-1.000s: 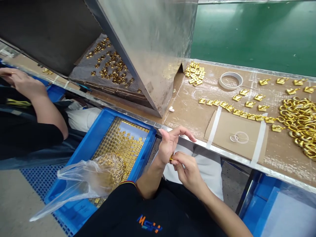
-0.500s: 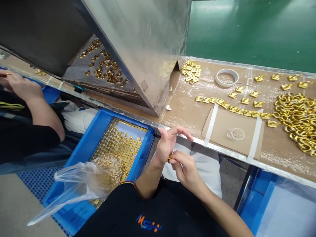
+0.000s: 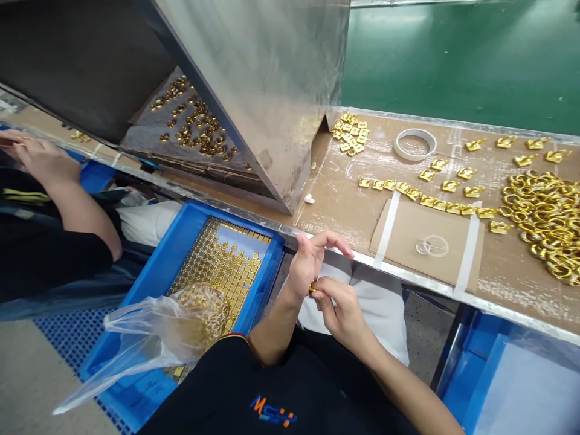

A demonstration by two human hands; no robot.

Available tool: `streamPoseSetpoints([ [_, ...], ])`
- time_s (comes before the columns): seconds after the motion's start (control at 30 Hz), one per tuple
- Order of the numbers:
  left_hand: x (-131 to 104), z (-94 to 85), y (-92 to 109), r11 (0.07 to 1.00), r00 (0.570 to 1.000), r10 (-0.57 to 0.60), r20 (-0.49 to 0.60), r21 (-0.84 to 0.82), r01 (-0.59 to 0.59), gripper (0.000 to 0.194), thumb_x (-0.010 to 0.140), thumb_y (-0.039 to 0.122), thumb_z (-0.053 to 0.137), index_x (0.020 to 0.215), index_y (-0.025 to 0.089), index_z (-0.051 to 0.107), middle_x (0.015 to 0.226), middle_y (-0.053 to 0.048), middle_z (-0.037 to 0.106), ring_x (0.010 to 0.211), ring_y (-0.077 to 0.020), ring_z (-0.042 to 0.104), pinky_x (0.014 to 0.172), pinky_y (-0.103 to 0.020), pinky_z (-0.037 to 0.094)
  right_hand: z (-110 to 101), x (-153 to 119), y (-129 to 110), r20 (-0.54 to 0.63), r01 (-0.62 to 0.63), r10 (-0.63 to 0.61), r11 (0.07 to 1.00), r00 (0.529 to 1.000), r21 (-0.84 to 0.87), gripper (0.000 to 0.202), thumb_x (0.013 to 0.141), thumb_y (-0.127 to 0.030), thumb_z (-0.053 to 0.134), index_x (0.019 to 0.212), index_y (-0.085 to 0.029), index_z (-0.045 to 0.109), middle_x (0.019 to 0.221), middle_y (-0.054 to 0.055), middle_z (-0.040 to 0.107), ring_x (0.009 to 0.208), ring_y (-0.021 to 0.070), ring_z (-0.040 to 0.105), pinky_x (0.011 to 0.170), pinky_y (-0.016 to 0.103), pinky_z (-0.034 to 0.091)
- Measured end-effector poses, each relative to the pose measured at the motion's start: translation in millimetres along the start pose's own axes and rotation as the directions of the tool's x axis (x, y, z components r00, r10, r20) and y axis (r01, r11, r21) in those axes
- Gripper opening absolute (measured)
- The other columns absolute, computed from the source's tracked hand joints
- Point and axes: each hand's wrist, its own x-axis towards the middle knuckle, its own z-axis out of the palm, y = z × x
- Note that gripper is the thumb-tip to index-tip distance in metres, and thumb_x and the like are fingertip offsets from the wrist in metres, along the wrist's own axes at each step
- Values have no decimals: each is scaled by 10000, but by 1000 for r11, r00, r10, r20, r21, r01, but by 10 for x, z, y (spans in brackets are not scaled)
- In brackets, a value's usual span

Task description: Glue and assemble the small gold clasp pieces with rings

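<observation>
In front of my lap, my right hand point(image 3: 339, 305) pinches a small gold metal piece point(image 3: 312, 289) between thumb and fingertips. Most of that piece is hidden by the fingers, so its exact kind does not show. It is held up against the heel of my left hand point(image 3: 312, 261), whose thumb and fingers are spread with nothing visible between them. Ahead on the bench, a row of gold clasp-like pieces point(image 3: 414, 194) runs beside a cardboard sheet point(image 3: 403, 241) taped down with white strips. Clear rings point(image 3: 432, 246) rest on this sheet.
A gold ring pile point(image 3: 546, 223) lies at right, near a tape roll point(image 3: 414, 145). A metal hood point(image 3: 272, 109) stands on the bench. At left, a blue tray point(image 3: 154, 260) holds gold pieces and a plastic bag point(image 3: 181, 326). A co-worker's arm point(image 3: 67, 187) is beyond.
Both hands keep nearly the same pose, with the gold piece still at the left palm's heel. The view has shifted very slightly.
</observation>
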Motion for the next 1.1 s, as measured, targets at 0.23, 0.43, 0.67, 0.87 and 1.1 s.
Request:
streamPoseSetpoints([
  [0.23,-3,12,12,1000,1000,13,3,-15,-13,810,916,809,217,798,197,735,762,-71,691,834,-228,650,886,-376,469,2,-4,-2,12,-15,15,1000,1000,5,385,1132,-370,371,814,-212,519,637,-5,519,546,152,498,551,275,405],
  [0.43,-3,17,45,999,1000,24,6,-25,-24,816,918,811,206,759,196,719,743,-76,686,784,-226,646,865,-380,481,11,20,-11,10,8,-9,1000,1000,6,363,1131,-350,386,825,-210,521,643,-7,521,553,147,486,554,268,389],
  [0.67,-9,-5,62,999,1000,14,0,-32,-14,814,916,818,217,781,199,727,766,-71,694,785,-216,634,872,-368,479,27,31,-26,10,8,-8,1000,1000,8,369,1129,-351,390,815,-207,519,641,-6,521,548,147,483,551,266,392],
  [0.87,-12,-9,59,1000,1000,-4,3,-19,4,815,912,824,213,753,200,715,741,-67,681,787,-223,649,879,-378,488,22,27,-9,27,-4,4,1000,1000,5,385,1129,-360,374,815,-205,536,629,-3,524,545,156,495,554,272,409],
  [1.1,-13,-9,69,999,999,-35,-2,14,35,837,879,862,198,719,198,682,719,-74,670,794,-238,657,882,-403,505,5,31,-46,32,-15,15,1000,999,11,399,1130,-377,363,817,-206,543,632,3,540,550,162,514,558,275,422],
])
